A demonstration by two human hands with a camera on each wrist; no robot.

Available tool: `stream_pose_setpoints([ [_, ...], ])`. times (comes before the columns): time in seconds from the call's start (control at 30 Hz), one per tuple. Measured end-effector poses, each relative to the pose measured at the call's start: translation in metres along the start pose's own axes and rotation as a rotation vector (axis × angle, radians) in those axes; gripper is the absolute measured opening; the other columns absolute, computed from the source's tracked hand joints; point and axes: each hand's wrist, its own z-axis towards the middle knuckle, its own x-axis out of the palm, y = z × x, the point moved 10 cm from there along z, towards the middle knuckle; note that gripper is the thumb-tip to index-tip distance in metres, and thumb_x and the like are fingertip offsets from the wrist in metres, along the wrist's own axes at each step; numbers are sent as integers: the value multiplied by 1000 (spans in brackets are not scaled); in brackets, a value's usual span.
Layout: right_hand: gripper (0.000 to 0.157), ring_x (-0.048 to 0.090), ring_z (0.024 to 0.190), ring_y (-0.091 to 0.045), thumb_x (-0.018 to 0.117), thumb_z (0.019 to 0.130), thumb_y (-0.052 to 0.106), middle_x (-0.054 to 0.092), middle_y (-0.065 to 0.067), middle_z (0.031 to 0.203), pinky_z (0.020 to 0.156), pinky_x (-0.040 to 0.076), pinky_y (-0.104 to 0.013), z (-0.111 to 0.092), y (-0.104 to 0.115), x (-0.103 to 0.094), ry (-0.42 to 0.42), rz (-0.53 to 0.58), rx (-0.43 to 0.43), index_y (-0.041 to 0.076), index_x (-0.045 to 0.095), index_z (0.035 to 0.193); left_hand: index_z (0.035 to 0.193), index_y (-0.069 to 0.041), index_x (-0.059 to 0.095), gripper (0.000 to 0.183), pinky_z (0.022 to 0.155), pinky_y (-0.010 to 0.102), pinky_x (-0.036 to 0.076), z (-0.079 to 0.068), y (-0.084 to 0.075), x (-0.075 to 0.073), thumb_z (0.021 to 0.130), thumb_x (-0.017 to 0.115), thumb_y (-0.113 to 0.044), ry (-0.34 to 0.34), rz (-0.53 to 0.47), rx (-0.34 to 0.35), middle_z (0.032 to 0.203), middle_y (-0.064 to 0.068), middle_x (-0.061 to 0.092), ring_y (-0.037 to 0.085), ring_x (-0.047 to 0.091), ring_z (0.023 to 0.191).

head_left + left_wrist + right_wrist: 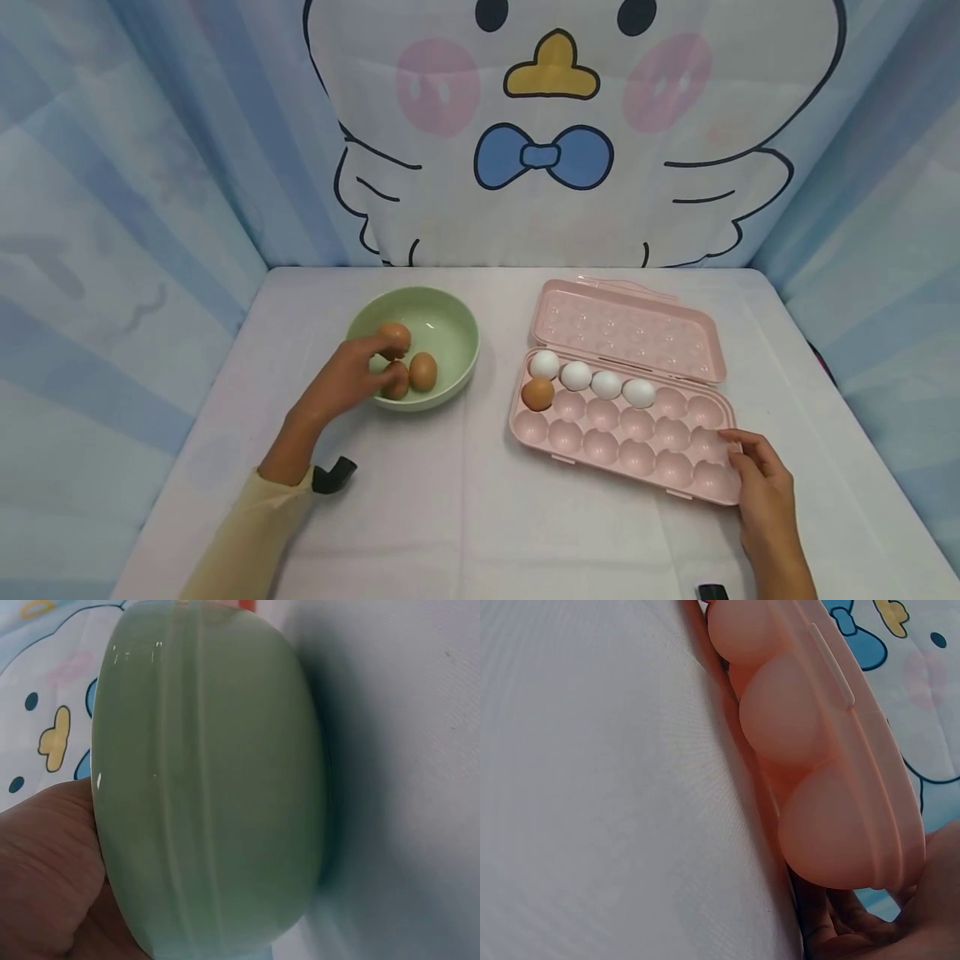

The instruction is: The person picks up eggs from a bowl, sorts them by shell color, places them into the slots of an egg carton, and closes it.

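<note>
My left hand (341, 379) reaches over the near-left rim of a green bowl (463, 367), thumb and fingers apart among three brown eggs. Its fingertips lie at the far brown egg (395, 334) and its thumb over the near one (396, 385); another brown egg (423, 372) sits beside them. In the left wrist view the bowl's outer wall (225, 787) hides the fingertips. My right hand (768, 492) grips the right end of an open pink egg box (622, 479), fingers under its edge in the right wrist view.
Several white eggs (606, 384) fill part of the box's back row, with one brown egg (537, 393) in the row before it. The clear pink lid (630, 329) lies folded back. A white cloth covers the table (465, 517); patterned curtains (112, 250) stand around it.
</note>
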Motion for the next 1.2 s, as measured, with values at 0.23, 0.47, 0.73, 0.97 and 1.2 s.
stream_pose_setpoints([
  [0.23,34,21,154,-16,38,112,14,31,-8,165,116,27,-26,1,1,0,2,35,-2,11,61,136,120,2,70,32,96,55,51,7,-7,7,89,77,3,80,27,-5,117,18,70,35,65,111],
  [0.47,34,23,153,-16,38,111,14,34,-7,163,116,29,-26,1,1,0,-11,21,2,12,61,135,128,2,69,48,101,51,49,15,-12,18,82,78,13,186,65,29,121,11,68,33,59,123],
  [0.73,34,28,151,-18,38,111,15,38,-7,159,114,32,-24,0,1,0,-23,-17,-2,13,61,136,137,2,64,56,110,53,42,19,-22,28,83,72,15,277,122,146,141,16,60,36,52,134],
  [0.97,33,30,149,-16,41,111,15,39,-8,157,113,32,-20,0,0,-3,-24,23,5,12,62,136,130,5,66,56,111,53,41,27,-27,42,76,67,20,297,128,209,136,20,63,38,55,131],
  [1.2,33,31,148,-15,41,111,14,38,-8,157,112,32,-19,1,0,-1,-14,55,8,12,62,136,121,2,71,47,100,45,50,31,-18,42,77,83,9,276,203,81,121,12,70,31,64,116],
])
